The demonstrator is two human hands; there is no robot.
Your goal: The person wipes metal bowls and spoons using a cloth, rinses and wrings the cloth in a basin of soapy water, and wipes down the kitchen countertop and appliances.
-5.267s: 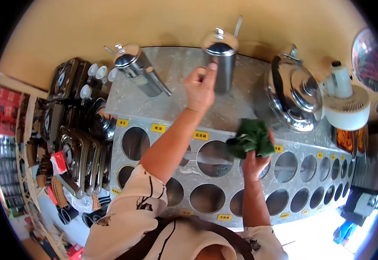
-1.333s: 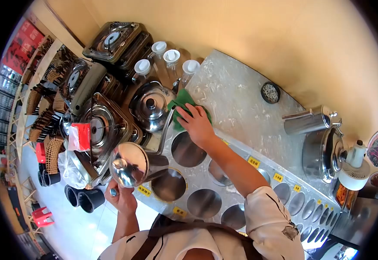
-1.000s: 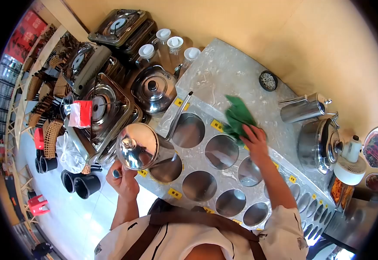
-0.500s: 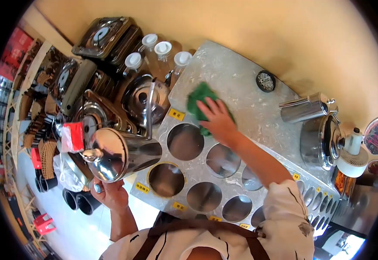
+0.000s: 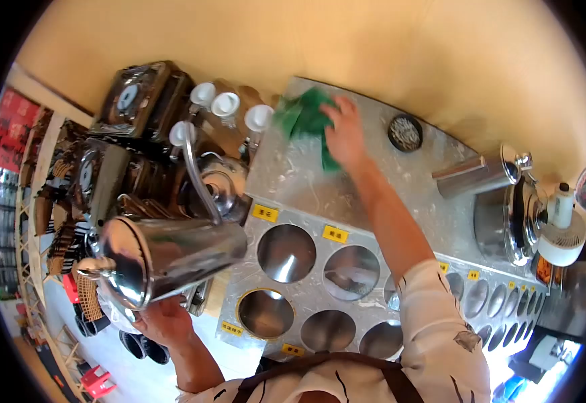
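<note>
My right hand grips a green cloth near the far left part of the grey speckled counter. The cloth is bunched and a little blurred, with one end hanging down over the counter surface. My left hand holds up a shiny stainless-steel pitcher with a lid and a long curved spout. The pitcher lies tilted on its side in the air, its lid end to the left. My left fingers are partly hidden behind it.
Round metal wells with yellow labels are set into the counter. At the back stands a small black bowl of pale bits. Another steel pitcher and a lidded pot are right. White-lidded jugs stand left.
My right hand has moved the green cloth up toward the wall and slightly left. The pitcher in my left hand has shifted down and left, turning more sideways. The camera view has also shifted.
</note>
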